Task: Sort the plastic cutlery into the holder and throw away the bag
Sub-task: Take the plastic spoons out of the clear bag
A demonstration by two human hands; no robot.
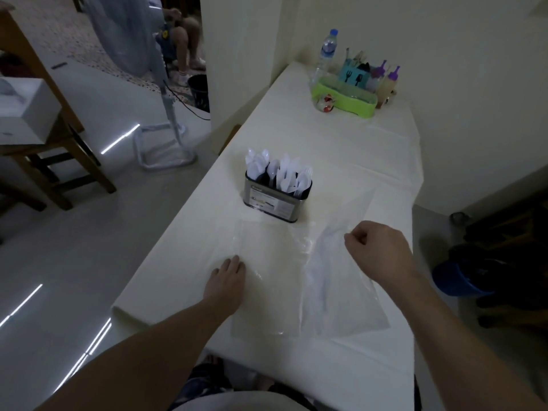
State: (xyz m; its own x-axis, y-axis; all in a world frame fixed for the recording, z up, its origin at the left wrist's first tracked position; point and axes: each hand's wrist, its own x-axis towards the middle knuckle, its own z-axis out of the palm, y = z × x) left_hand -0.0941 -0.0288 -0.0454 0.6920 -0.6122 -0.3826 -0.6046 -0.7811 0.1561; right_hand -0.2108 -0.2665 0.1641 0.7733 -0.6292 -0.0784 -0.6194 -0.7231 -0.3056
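A steel cutlery holder [277,200] stands mid-table, filled with white plastic spoons, forks and knives [278,170]. In front of it two clear plastic bags lie on the white tablecloth: one flat [267,280] and one to its right [341,286], which seems to hold a few white pieces. My left hand [226,280] rests palm down on the left edge of the flat bag, fingers together. My right hand [376,250] is closed, pinching the upper part of the right bag and lifting it a little.
At the table's far end stand a green tray [347,97], a water bottle [326,54], a blue utensil caddy and purple-capped bottles. A wall runs along the right. A blue bin [456,280] sits on the floor right; a wooden chair and a fan stand are left.
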